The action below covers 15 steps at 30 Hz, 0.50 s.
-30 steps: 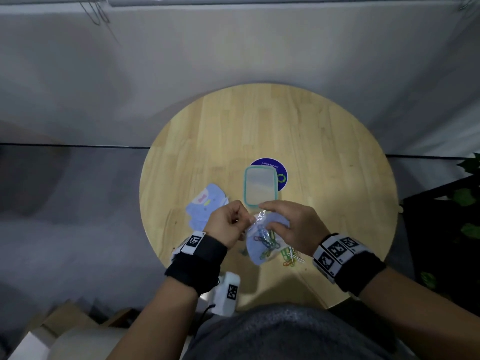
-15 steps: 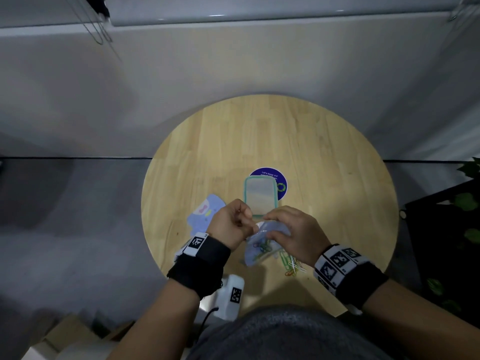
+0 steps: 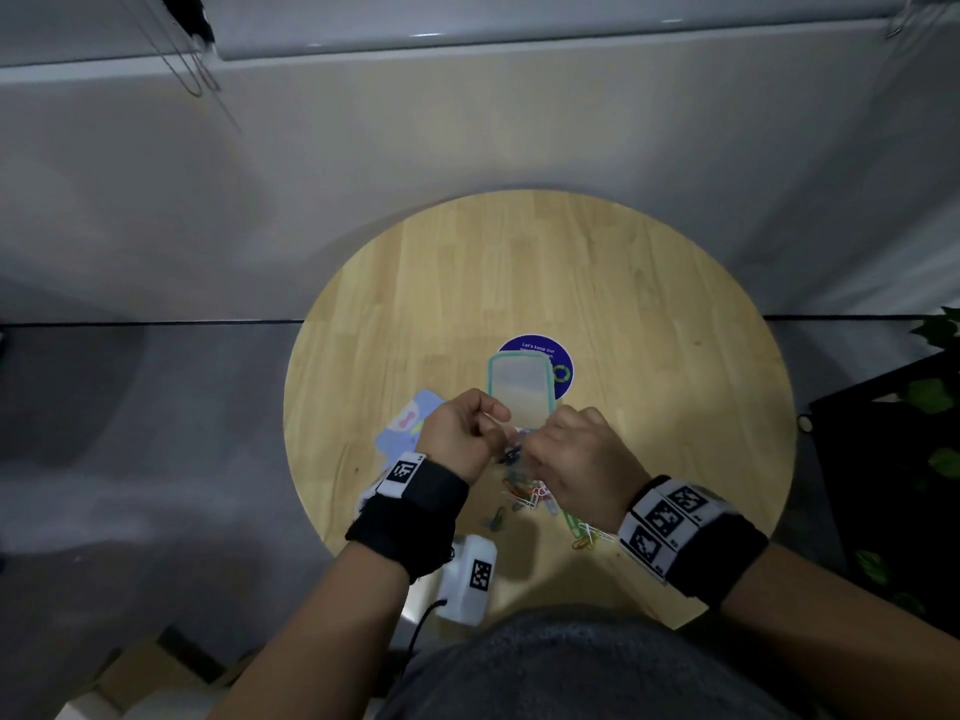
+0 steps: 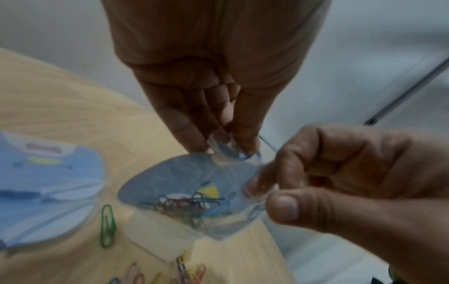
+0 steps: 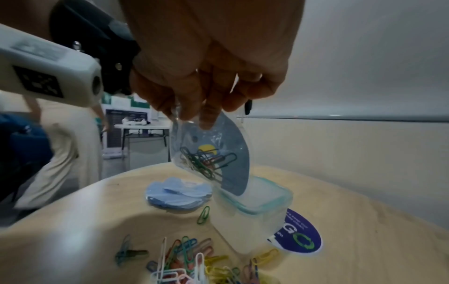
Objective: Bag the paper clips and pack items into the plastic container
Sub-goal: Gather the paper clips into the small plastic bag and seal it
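A small clear bag with a blue printed back (image 4: 179, 178) hangs above the round wooden table (image 3: 649, 356), with several coloured paper clips (image 5: 206, 161) in its bottom. My left hand (image 4: 226, 148) pinches the bag's top edge, and my right hand (image 4: 264, 192) pinches the edge beside it. In the head view both hands, left (image 3: 493, 423) and right (image 3: 540, 439), meet just in front of the clear plastic container (image 3: 519, 389) with a teal rim and hide most of the bag. Loose paper clips (image 5: 192, 265) lie on the table below the hands.
A stack of blue printed bags (image 3: 410, 423) lies left of the container. A single green clip (image 5: 203, 214) lies between the stack and the container. A purple round sticker (image 3: 563, 366) shows under the container. A black shelf with plants (image 3: 914, 459) stands right of the table.
Both hands have lifted the bag and drawn closer together near the container, so the bag is now mostly hidden between them in the head view.
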Available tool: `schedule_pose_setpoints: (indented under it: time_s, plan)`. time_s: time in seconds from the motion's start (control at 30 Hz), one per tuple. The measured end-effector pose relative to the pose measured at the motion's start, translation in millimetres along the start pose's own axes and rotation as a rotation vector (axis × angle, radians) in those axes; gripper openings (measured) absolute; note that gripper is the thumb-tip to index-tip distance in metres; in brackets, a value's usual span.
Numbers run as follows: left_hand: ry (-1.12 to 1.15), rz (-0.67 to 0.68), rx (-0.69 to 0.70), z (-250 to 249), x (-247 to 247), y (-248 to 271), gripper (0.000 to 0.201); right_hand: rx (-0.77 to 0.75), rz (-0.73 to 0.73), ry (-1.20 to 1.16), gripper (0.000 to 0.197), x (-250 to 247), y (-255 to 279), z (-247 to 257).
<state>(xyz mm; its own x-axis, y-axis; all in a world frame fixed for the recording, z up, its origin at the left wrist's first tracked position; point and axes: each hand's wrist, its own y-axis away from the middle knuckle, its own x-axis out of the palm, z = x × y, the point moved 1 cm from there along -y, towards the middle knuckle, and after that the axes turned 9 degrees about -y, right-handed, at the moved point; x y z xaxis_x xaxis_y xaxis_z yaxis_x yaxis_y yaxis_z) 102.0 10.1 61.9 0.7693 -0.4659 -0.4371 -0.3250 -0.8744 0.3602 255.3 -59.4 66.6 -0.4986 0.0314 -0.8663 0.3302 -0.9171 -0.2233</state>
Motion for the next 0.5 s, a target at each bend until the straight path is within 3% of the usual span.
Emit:
schedule_pose_setpoints:
  time_s: [0.1, 0.17, 0.23, 0.27, 0.37, 0.43, 0.5]
  plan:
    - [-0.077, -0.074, 0.043, -4.5, 2.1, -3.2, 0.022, -0.036, 0.109, 0.037, 0.019, 3.1, -4.3, 5.9]
    - [-0.152, -0.144, 0.098, -8.6, 1.8, -0.2, 0.017, 0.086, 0.181, -0.057, 0.024, 0.2, -11.1, 7.2]
    - [-0.261, -0.180, 0.188, -10.8, -2.0, 8.1, 0.017, 0.286, 0.217, -0.241, 0.013, -2.8, -15.3, 3.7]
    - [-0.331, -0.143, 0.243, -9.7, -3.0, 12.7, 0.029, 0.412, 0.223, -0.361, 0.010, -3.3, -15.5, 0.8]
    - [-0.603, 0.074, 0.344, 1.0, 3.5, 25.6, 0.089, 0.722, 0.209, -0.756, 0.024, -0.4, -14.9, -5.0]
    - [-0.751, 0.150, 0.302, 6.9, 12.2, 30.8, 0.121, 0.777, 0.204, -1.005, 0.027, 1.7, -17.2, -1.9]
    - [-0.785, 0.128, 0.261, 10.9, 20.9, 33.1, 0.134, 0.757, 0.215, -1.090, 0.027, 1.1, -20.8, 3.8]
